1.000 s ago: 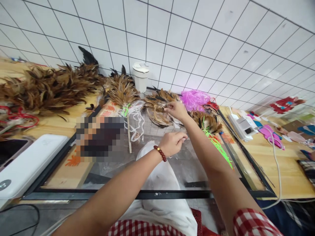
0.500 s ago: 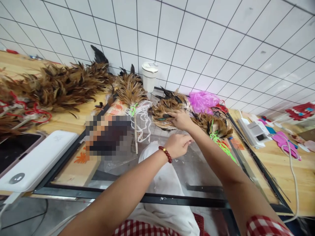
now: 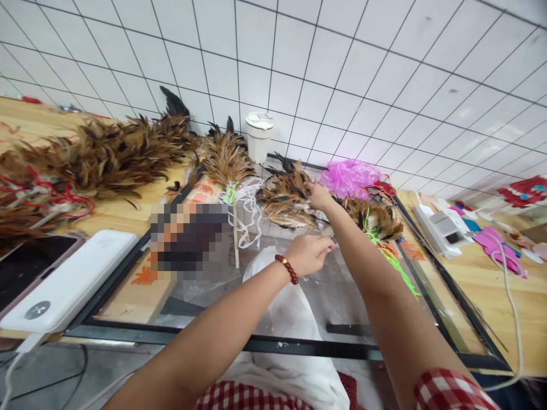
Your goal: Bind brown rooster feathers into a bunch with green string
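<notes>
My left hand [image 3: 310, 254], with a dark red bead bracelet [image 3: 287, 269] at the wrist, hovers over the glass panel [image 3: 307, 302]. Its fingers are pressed together in a pinch, and what is in them is too small to make out. Farther off, my right hand [image 3: 319, 196] reaches into a loose heap of brown and black feathers [image 3: 286, 199]. The fingers there are bent in and closed on feathers at the heap's right side, their tips partly hidden. Left of the heap lies a feather duster [image 3: 228, 162] with a thin stick handle [image 3: 236, 239] and white strings [image 3: 250, 222].
A lidded white cup [image 3: 258, 136] stands by the tiled wall. Pink plastic [image 3: 350, 176] and feathers tied with green string [image 3: 395, 265] lie to the right. More feathers [image 3: 106, 154], a phone [image 3: 38, 265] and a white power bank [image 3: 72, 279] are on the left.
My right hand has shifted slightly back and right on the feather heap, and its fingers, spread over it before, are now bent in. My left hand has stayed nearly still.
</notes>
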Motion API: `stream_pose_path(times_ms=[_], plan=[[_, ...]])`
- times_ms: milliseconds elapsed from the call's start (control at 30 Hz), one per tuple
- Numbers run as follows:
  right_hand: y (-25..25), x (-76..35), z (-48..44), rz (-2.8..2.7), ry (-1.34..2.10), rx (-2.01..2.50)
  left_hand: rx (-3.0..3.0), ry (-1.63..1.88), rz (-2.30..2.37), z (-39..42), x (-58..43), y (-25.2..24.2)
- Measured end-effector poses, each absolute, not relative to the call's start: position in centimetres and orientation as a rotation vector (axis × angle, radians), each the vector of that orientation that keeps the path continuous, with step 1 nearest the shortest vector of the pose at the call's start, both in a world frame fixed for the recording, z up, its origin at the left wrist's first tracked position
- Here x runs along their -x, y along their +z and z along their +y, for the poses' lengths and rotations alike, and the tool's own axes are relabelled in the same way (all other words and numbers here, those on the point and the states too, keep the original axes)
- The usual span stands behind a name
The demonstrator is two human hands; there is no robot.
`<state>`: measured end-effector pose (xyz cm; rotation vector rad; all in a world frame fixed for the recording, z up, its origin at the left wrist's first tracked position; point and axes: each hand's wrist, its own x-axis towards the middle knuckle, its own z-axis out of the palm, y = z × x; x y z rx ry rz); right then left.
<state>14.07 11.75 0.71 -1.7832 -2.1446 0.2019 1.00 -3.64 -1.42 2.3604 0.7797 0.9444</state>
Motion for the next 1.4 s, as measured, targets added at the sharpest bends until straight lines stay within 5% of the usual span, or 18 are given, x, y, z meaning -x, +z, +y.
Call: stream_pose_path(times_ms=[267, 667, 867, 1133, 1400], plan=[[3.4, -16.8, 2.3, -1.842, -0.001, 1.563, -2.001, 1.203, 0.886, -2.6, -0.9, -1.6], [-1.3, -15.3, -1.7, -1.916, 0.154, 1.618, -1.058, 1.686, 0.984, 0.0, -0.2, -1.0], [-0.9, -15.3, -1.7, -1.849, 0.152, 1.601, -1.151, 1.586, 0.931, -0.4, -0.5, -1.1], [-0.2, -16.2, -0.8, -0.933, 1.142, 1.146, -1.195, 1.485, 0.990, -0.3, -0.7, -1.2], [-0.8, -13.4, -1.8, -1.092, 1.066, 1.144, -1.128, 1.078, 0.940, -1.2, -0.8, -0.7]])
